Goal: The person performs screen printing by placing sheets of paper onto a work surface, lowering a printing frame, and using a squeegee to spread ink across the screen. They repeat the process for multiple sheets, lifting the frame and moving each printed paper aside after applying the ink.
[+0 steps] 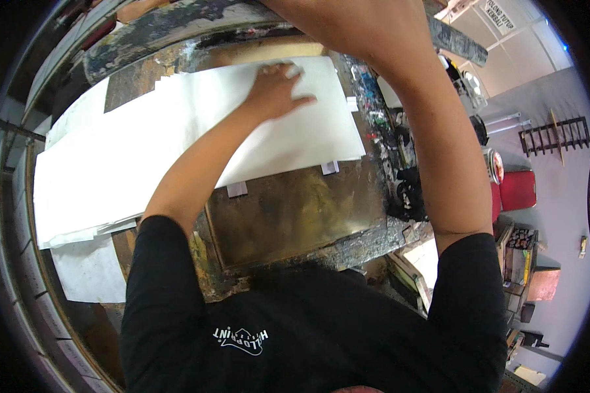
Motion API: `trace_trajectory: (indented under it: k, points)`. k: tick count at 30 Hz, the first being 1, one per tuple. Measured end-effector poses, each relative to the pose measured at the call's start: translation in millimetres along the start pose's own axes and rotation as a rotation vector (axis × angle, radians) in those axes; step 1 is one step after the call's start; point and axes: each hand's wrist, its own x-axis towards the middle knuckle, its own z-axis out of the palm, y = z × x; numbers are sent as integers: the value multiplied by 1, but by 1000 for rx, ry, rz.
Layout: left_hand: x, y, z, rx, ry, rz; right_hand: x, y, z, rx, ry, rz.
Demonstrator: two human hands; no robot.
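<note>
Nearest to the camera is the black shirt (295,327) at 6 o'clock, and from it the left hand (275,92) reaches to 12 o'clock and lies flat with spread fingers on the white sheet (144,150), pressing it and gripping nothing. This sheet lies with its long axis from 9 o'clock toward 1 o'clock over the stained work table (295,209), on a stack of white paper (88,268), with two small white tabs (237,189) under its near edge. The right hand (347,26) is raised at 12 o'clock above the sheet's right end, too close and cut off to tell its grip, and paint-smeared clutter (406,190) lies just beside at 3 o'clock.

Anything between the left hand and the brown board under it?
Head view: a white paper sheet lies between the left hand and the board.
</note>
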Motion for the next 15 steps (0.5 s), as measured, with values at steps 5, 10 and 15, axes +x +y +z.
trace_trajectory:
  k: [5, 10, 15]
  points:
    - [-100, 63, -25, -169, -100, 330, -8, -7, -2, -58, 35, 26]
    - [-119, 56, 0, -167, -86, 237, -5, -10, -7, -7, -41, 35]
    - [-107, 57, -10, -159, -19, 265, -6, -6, -11, 12, -174, 33]
